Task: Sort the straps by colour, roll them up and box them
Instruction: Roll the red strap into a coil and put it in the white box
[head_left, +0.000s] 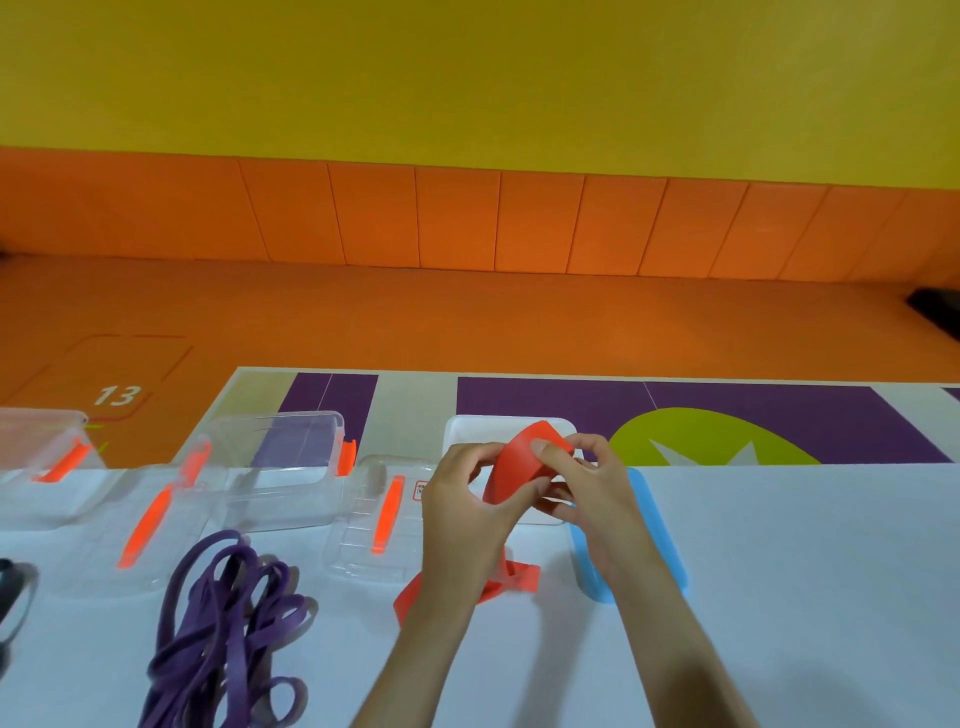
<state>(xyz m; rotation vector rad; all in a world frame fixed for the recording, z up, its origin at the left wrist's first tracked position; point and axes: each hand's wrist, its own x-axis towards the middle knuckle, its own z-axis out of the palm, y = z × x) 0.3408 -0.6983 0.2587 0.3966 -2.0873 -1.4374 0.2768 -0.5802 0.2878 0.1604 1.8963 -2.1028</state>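
Observation:
A red strap (519, 462) is partly rolled between both hands, raised above the table; its loose tail (522, 579) trails down onto the white surface. My left hand (460, 512) grips the roll from the left and my right hand (597, 488) pinches it from the right. Behind the hands stands a white box (467, 428). A blue lid (670, 545) lies under my right wrist. A tangled pile of purple straps (223, 618) lies at the lower left.
A clear box (291, 457) with orange latches stands left of the hands, and another clear box (36, 447) sits at the far left. Two clear lids (384, 525) (145, 525) with orange clips lie flat. A dark strap (8, 587) shows at the left edge.

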